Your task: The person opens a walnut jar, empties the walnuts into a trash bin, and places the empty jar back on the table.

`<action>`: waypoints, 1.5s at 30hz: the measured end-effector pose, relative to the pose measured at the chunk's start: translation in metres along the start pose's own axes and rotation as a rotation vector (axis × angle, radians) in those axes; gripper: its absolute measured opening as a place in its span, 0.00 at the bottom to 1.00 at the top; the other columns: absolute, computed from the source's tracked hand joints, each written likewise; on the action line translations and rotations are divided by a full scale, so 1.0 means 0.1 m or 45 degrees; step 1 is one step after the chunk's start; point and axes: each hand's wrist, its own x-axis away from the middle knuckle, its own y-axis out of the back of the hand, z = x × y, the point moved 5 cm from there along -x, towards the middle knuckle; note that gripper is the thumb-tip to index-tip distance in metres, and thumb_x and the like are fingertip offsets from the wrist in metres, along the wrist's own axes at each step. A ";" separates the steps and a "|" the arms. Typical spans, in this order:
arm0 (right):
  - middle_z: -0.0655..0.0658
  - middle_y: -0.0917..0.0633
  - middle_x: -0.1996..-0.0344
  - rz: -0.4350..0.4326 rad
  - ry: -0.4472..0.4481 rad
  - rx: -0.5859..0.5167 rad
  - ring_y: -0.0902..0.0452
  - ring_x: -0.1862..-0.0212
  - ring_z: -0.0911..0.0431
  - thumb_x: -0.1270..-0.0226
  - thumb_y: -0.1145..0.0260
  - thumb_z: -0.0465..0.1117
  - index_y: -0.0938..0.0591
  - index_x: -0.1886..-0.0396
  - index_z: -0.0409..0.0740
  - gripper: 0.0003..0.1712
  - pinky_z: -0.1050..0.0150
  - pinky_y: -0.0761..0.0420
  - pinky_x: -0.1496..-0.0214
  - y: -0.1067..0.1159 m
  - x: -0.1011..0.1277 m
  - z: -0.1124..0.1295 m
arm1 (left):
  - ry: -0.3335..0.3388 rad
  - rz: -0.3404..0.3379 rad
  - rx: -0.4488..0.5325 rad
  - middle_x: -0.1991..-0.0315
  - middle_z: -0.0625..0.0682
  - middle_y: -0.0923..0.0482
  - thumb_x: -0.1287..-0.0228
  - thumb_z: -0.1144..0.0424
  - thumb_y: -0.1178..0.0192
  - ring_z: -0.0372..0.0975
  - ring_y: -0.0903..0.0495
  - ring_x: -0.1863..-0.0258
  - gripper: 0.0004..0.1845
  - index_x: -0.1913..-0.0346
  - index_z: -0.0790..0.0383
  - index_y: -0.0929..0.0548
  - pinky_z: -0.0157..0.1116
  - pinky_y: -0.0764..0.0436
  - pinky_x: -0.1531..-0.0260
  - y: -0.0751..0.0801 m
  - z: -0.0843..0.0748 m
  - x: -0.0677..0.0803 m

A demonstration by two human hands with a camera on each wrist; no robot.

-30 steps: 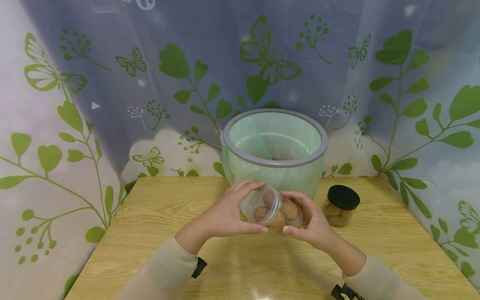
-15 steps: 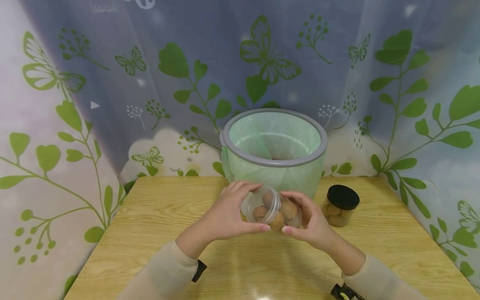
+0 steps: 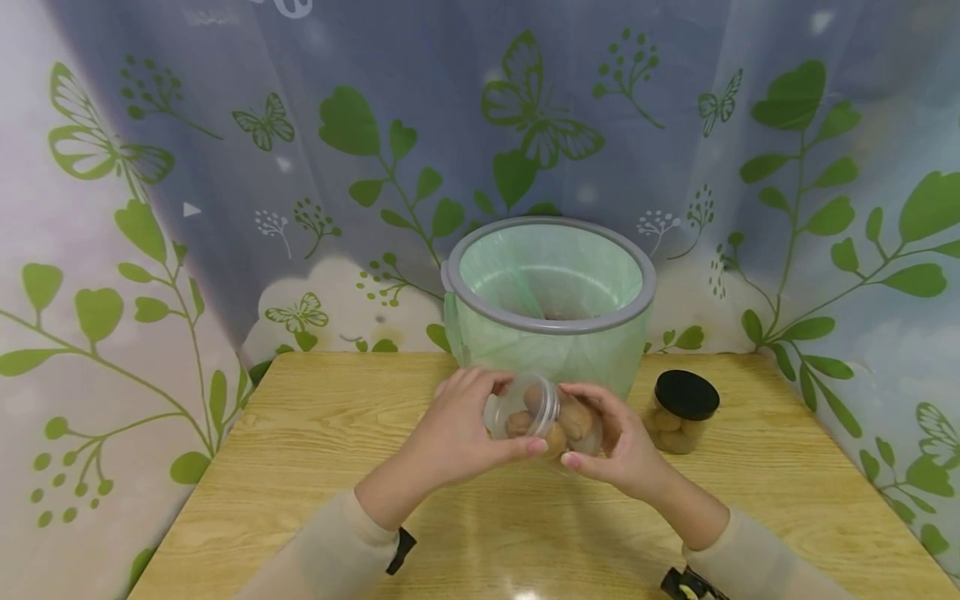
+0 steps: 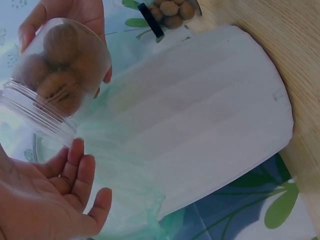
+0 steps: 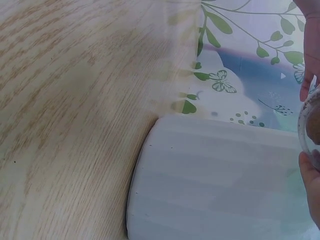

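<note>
- Clear plastic jar (image 3: pixel 546 417) was tipped on its side in midair, just in front of the bin, with both hands clamped on it
- Right hand (image 3: pixel 633 446) gripped the jar body, thumb on the near side
- Left hand (image 3: pixel 461 433) held the threaded mouth, thumb in front, fingers behind, fingertips at the rim; mouth faced the person's left
- Walnuts (image 4: pixel 60 92) lay inside, several, some close to the mouth
- Grey-rimmed bin (image 3: pixel 551 324) stood upright behind the hands, pale green bag (image 3: pixel 540 358) folded over its rim (something reddish at the bottom, too small to tell)
- Black-lidded jar (image 3: pixel 681 417) stood upright on the wood-grain table (image 3: pixel 322 442), near the right hand, brown nuts inside
- Leaf-and-butterfly curtain (image 3: pixel 420 50) hung behind the table
- Cream sleeves (image 3: pixel 318 542) covered both forearms
</note>
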 end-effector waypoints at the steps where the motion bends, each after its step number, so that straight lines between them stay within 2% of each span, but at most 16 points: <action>1: 0.47 0.24 0.38 0.000 0.002 0.006 0.26 0.41 0.56 0.41 0.29 0.24 0.36 0.31 0.27 0.40 0.65 0.21 0.44 0.00 0.00 0.00 | 0.012 -0.007 -0.010 0.42 0.47 0.24 0.48 0.26 0.35 0.41 0.28 0.42 0.46 0.36 0.57 0.24 0.50 0.36 0.37 0.00 -0.01 0.00; 8: 0.47 0.24 0.38 -0.001 -0.004 0.033 0.26 0.41 0.56 0.41 0.29 0.24 0.36 0.31 0.28 0.40 0.65 0.21 0.45 0.01 0.00 0.00 | 0.093 -0.067 -0.046 0.48 0.48 0.21 0.49 0.25 0.37 0.42 0.26 0.50 0.46 0.38 0.58 0.22 0.50 0.34 0.41 0.00 -0.04 0.02; 13: 0.47 0.24 0.38 -0.003 -0.014 0.033 0.26 0.41 0.56 0.41 0.29 0.24 0.36 0.31 0.27 0.40 0.65 0.21 0.45 0.01 0.00 0.01 | 0.101 -0.058 -0.055 0.44 0.49 0.23 0.49 0.26 0.35 0.46 0.27 0.43 0.49 0.34 0.58 0.25 0.52 0.35 0.38 0.00 -0.04 0.03; 17: 0.47 0.24 0.38 -0.005 -0.029 0.028 0.26 0.41 0.56 0.40 0.29 0.25 0.37 0.30 0.27 0.40 0.65 0.21 0.45 0.02 0.00 0.01 | 0.001 -0.011 0.003 0.34 0.49 0.30 0.52 0.31 0.29 0.46 0.34 0.33 0.54 0.26 0.57 0.33 0.56 0.40 0.33 0.02 -0.03 0.02; 20: 0.48 0.25 0.37 -0.007 -0.038 0.027 0.26 0.40 0.56 0.41 0.28 0.25 0.36 0.31 0.27 0.40 0.65 0.21 0.45 0.02 -0.01 0.02 | -0.114 0.055 0.063 0.27 0.48 0.37 0.55 0.35 0.24 0.45 0.41 0.28 0.58 0.23 0.52 0.39 0.58 0.44 0.31 0.04 0.01 -0.01; 23: 0.47 0.25 0.37 0.003 -0.012 0.030 0.27 0.39 0.56 0.41 0.28 0.26 0.36 0.31 0.27 0.40 0.65 0.22 0.43 0.01 -0.01 0.02 | -0.207 0.132 0.121 0.25 0.45 0.40 0.57 0.37 0.22 0.44 0.44 0.26 0.60 0.21 0.49 0.42 0.58 0.44 0.31 0.05 0.05 -0.04; 26: 0.46 0.25 0.37 0.022 0.021 0.032 0.27 0.39 0.55 0.41 0.28 0.26 0.36 0.31 0.26 0.40 0.65 0.23 0.42 0.00 -0.01 0.01 | -0.252 0.196 0.167 0.26 0.44 0.39 0.58 0.40 0.20 0.43 0.44 0.26 0.60 0.21 0.47 0.42 0.58 0.42 0.31 0.06 0.07 -0.06; 30: 0.47 0.25 0.37 0.027 0.006 0.029 0.27 0.38 0.56 0.40 0.29 0.26 0.36 0.31 0.26 0.40 0.65 0.23 0.41 0.00 -0.02 0.01 | -0.235 0.245 0.206 0.27 0.42 0.38 0.56 0.41 0.20 0.43 0.44 0.27 0.58 0.22 0.45 0.40 0.58 0.39 0.33 0.05 0.10 -0.08; 35: 0.47 0.25 0.37 0.024 -0.005 0.013 0.27 0.39 0.55 0.40 0.29 0.26 0.37 0.31 0.26 0.40 0.64 0.23 0.42 -0.01 -0.01 0.01 | -0.191 0.246 0.215 0.29 0.40 0.36 0.54 0.40 0.22 0.40 0.42 0.28 0.54 0.23 0.43 0.38 0.56 0.37 0.34 0.05 0.11 -0.08; 40: 0.46 0.25 0.37 0.026 0.008 0.009 0.27 0.39 0.55 0.39 0.29 0.26 0.37 0.30 0.27 0.40 0.64 0.22 0.43 -0.01 -0.01 0.00 | -0.142 0.197 0.192 0.31 0.42 0.35 0.53 0.37 0.24 0.39 0.40 0.30 0.51 0.26 0.45 0.35 0.55 0.36 0.34 0.05 0.10 -0.07; 45: 0.46 0.25 0.37 0.019 0.008 0.013 0.26 0.40 0.56 0.40 0.29 0.25 0.36 0.31 0.28 0.40 0.65 0.21 0.45 0.00 -0.01 -0.01 | -0.104 0.123 0.150 0.32 0.45 0.31 0.52 0.35 0.25 0.40 0.37 0.31 0.49 0.29 0.51 0.31 0.54 0.41 0.32 0.05 0.06 -0.06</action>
